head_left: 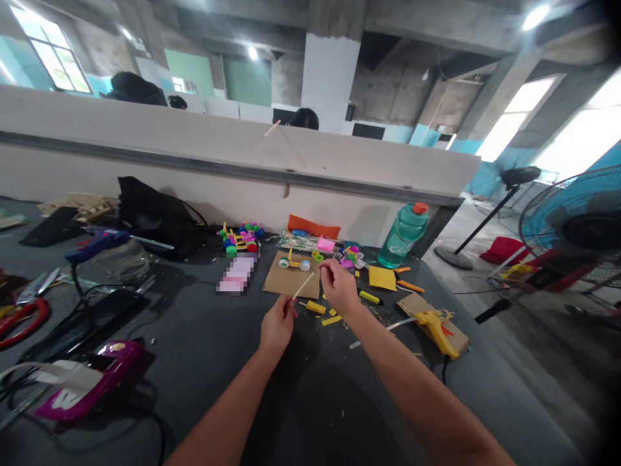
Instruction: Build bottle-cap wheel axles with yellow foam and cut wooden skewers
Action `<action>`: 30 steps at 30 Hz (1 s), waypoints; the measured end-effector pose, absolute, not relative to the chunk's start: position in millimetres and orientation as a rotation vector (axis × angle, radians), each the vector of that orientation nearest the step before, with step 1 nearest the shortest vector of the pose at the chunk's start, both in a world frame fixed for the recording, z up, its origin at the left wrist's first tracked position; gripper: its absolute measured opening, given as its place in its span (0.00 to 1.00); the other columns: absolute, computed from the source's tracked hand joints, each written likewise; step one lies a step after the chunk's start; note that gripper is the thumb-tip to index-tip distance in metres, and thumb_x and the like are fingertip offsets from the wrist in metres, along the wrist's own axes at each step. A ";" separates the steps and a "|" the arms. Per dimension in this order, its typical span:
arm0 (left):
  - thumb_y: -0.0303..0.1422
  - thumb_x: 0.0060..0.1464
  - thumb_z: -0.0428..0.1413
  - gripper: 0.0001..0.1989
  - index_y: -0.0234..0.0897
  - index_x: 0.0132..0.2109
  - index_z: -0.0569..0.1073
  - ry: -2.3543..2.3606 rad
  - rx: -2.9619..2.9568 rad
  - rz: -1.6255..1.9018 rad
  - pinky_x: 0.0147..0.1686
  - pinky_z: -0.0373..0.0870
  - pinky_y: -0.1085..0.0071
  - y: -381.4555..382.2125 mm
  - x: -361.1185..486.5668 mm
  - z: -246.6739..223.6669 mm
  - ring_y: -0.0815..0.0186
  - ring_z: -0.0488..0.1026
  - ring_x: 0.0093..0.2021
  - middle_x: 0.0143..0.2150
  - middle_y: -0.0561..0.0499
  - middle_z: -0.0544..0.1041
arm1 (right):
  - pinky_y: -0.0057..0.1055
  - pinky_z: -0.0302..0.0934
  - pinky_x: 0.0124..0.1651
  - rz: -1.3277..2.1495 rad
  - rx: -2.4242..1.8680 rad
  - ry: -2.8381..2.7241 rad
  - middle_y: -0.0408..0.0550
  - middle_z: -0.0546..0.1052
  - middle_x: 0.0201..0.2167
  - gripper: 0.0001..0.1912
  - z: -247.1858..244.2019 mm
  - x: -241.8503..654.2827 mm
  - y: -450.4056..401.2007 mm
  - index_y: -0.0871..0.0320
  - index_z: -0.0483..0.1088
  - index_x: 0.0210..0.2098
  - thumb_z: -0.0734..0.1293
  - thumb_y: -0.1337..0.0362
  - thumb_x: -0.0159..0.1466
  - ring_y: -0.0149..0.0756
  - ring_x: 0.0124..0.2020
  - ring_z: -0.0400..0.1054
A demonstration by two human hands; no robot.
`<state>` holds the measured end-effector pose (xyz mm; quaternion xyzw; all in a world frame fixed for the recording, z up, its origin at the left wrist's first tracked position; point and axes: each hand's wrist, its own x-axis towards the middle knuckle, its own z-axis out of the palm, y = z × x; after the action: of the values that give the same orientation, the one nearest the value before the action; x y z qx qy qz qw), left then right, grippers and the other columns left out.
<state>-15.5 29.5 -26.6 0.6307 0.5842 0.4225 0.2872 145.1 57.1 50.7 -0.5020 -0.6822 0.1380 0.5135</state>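
Note:
My left hand (278, 327) pinches a thin pale stick (304, 285), which points up and to the right over the edge of a cardboard piece (279, 283). To its right, my right hand (338, 285) is closed near the stick's upper end, fingertips together; whatever it may hold is too small to make out. On the cardboard lies a small yellow frame (294, 263) with round wheel-like pieces at its ends. A yellow piece with a stick (315, 307) and yellow scraps (332, 320) lie just below the hands.
A yellow glue gun (439, 331) rests on cardboard at the right, near a green bottle (404, 236) and yellow sheet (382, 278). Colourful small models (239, 239) stand at the back. Left are a blue glue gun (99, 244) and purple power strip (92, 382).

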 end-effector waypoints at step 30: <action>0.37 0.58 0.41 0.09 0.40 0.40 0.62 1.405 1.549 0.856 0.20 0.60 0.75 20.8 14.0 -23.8 0.72 0.63 0.18 0.30 0.55 0.73 | 0.28 0.60 0.27 1.476 -1.632 -1.269 0.44 0.71 0.32 0.25 6.9 263.8 -2.3 0.57 0.64 0.47 0.62 0.58 0.49 0.33 0.26 0.66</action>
<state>14.0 20.8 -23.8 0.6200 0.5624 0.3427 0.4266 263.8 -2.3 6.9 -0.6135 -0.4772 0.5549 0.2964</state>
